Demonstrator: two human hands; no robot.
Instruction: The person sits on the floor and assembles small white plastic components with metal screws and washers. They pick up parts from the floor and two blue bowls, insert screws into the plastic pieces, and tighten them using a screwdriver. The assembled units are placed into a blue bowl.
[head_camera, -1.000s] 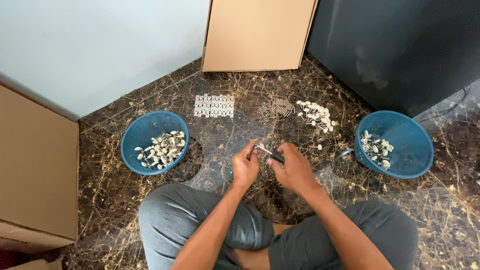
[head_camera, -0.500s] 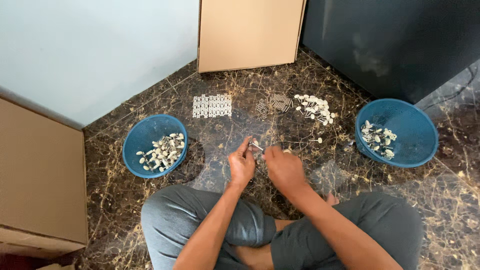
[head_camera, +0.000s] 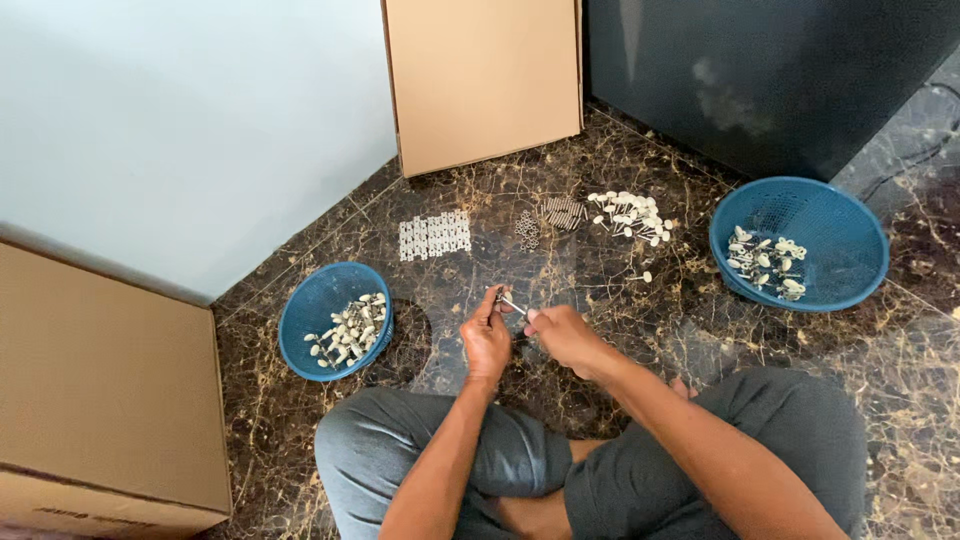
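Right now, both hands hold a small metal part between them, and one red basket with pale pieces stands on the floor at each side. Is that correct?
Not quite: the baskets are blue, not red. The head view shows the left hand and right hand holding the small metal part between them, with one basket left and the other basket right.

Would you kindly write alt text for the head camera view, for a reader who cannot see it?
Seated cross-legged on a dark marble floor, a person's left hand and right hand pinch a small metal part between them. A blue basket of pale pieces sits at left, another blue basket at right.
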